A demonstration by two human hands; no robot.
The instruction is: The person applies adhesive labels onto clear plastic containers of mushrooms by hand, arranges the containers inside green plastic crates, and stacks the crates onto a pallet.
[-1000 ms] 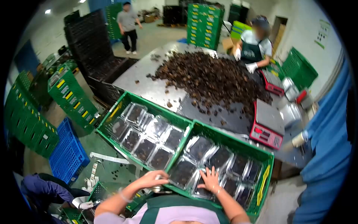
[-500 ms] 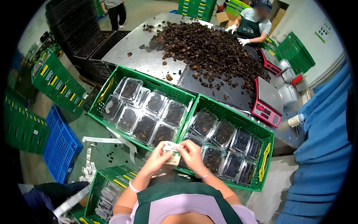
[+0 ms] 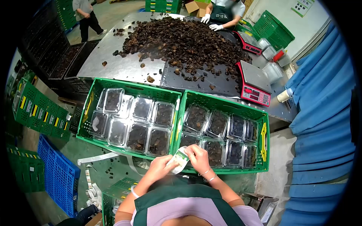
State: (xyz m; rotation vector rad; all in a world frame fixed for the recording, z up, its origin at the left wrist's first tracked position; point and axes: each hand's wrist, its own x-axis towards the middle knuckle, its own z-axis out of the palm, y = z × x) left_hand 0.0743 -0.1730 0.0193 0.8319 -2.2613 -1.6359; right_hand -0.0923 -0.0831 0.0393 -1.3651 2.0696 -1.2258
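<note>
White label (image 3: 181, 158), green printing, tilted, pinched between left hand (image 3: 160, 168) and right hand (image 3: 198, 158); unboxed

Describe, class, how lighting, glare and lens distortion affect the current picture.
Head view: fisheye distortion, with blacked-out corners; head view: bright glare on the metal tabletop and reflections whitening some clear plastic boxes; head view: black crates sinking into shadow at left; head view: print on the green-and-white label between left hand and right hand too small to read.
</note>
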